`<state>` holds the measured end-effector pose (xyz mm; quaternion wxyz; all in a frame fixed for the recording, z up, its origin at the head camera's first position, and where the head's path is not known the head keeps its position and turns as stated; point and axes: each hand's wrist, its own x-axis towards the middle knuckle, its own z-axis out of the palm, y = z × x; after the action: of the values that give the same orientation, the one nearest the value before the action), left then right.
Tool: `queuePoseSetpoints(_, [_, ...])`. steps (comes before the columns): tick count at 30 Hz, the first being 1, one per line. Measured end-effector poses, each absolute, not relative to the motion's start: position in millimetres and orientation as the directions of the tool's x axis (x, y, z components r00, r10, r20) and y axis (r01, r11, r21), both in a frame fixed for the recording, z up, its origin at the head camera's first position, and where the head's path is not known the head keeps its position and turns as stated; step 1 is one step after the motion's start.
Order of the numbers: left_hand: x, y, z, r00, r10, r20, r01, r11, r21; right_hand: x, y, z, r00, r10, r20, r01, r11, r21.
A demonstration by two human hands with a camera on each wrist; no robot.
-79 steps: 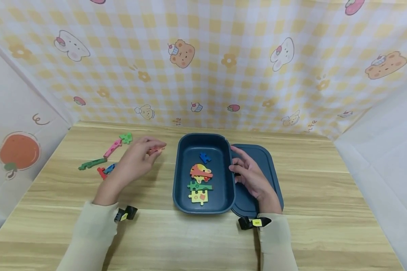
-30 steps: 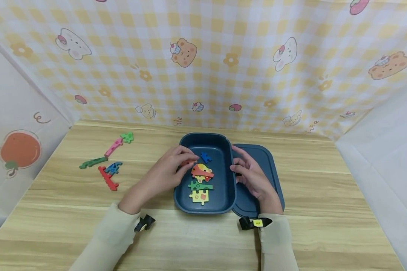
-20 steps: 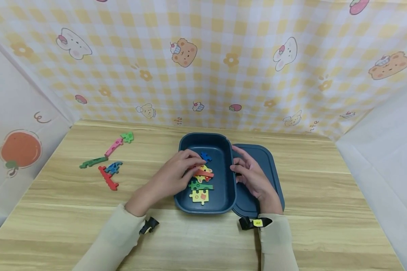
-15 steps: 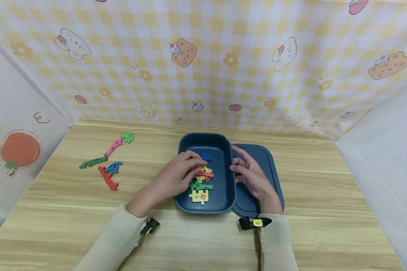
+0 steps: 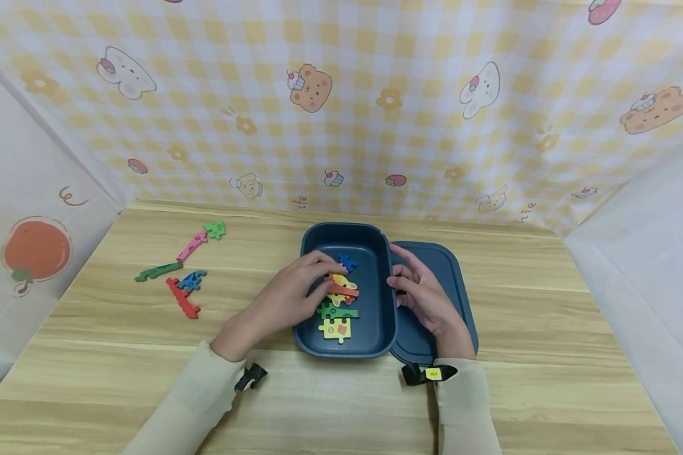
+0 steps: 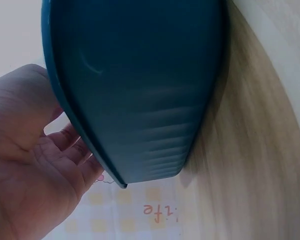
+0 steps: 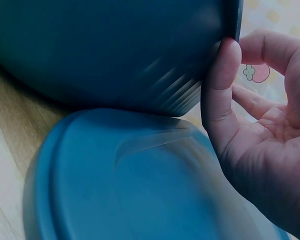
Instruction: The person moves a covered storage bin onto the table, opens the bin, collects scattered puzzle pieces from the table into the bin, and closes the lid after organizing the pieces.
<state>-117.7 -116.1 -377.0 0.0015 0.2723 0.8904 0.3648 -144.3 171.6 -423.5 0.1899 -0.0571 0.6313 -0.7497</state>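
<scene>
A dark blue storage box point(image 5: 344, 349) sits mid-table, holding several puzzle pieces. My left hand point(image 5: 290, 292) reaches over its left rim, thumb and index finger apart just above the pieces. Beside the fingertips lies a blue piece point(image 5: 348, 263), with a pinkish bit partly hidden next to it. Below are an orange strip point(image 5: 344, 290) across a yellow animal-head piece point(image 5: 350, 280), a green piece point(image 5: 338, 311) and a yellow square piece point(image 5: 337, 329). My right hand point(image 5: 427, 300) pinches the box's right rim, thumb at the edge and a finger against the outer wall point(image 7: 140, 60).
Left of the box lie a light green piece point(image 5: 215, 229), a pink piece point(image 5: 193, 246), a dark green piece point(image 5: 158, 272), a blue piece point(image 5: 192, 280) and a red piece point(image 5: 182, 298). The dark blue lid point(image 5: 444, 272) lies under my right hand. A checked curtain point(image 5: 353, 139) hangs behind.
My left hand has carried a reddish piece from the table's left side into the box, and its fingers have parted slightly. The blue piece has shifted a little right. My right hand stays at the rim.
</scene>
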Motion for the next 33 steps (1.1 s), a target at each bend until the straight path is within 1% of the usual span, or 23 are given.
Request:
queuePoseSetpoints(5, [-118.0,-119.0,-375.1,-0.851,0.479,0.215,0.494,0.59,0.639,-143.8,172.1,-423.1,-0.922,-0.353,-0.159,0.217,-0.131,-0.967])
queuePoseSetpoints(8, [-115.6,-121.9,-372.1,-0.862,0.45,0.233,0.486,0.604,0.631,-143.9,172.1,-423.4,-0.922,-0.353,-0.161,0.218,-0.129,-0.967])
queuePoseSetpoints(18, [-104.4,-144.0,-369.4,-0.927,0.331,0.178,0.367,0.694,0.619,-145.4,169.9,-425.0,-0.927,-0.342,-0.154,0.211,-0.135,-0.968])
queuePoseSetpoints(23, [-95.5,-167.9,-375.8,-0.934,0.298,0.195,0.354,0.713,0.605,-145.6,169.0,-425.6,-0.925,-0.346,-0.154,0.211,-0.133,-0.968])
queuePoseSetpoints(29, [-84.1,-207.3,-384.4,-0.925,0.263,0.274,0.375,0.745,0.551,-145.1,168.5,-424.7,-0.926,-0.345,-0.153,0.21,-0.135,-0.968])
queuePoseSetpoints(33, [-72.3,-232.3,-388.7,-0.936,0.215,0.28,0.339,0.769,0.542,-145.0,168.9,-424.4,-0.927,-0.34,-0.157,0.213,-0.134,-0.968])
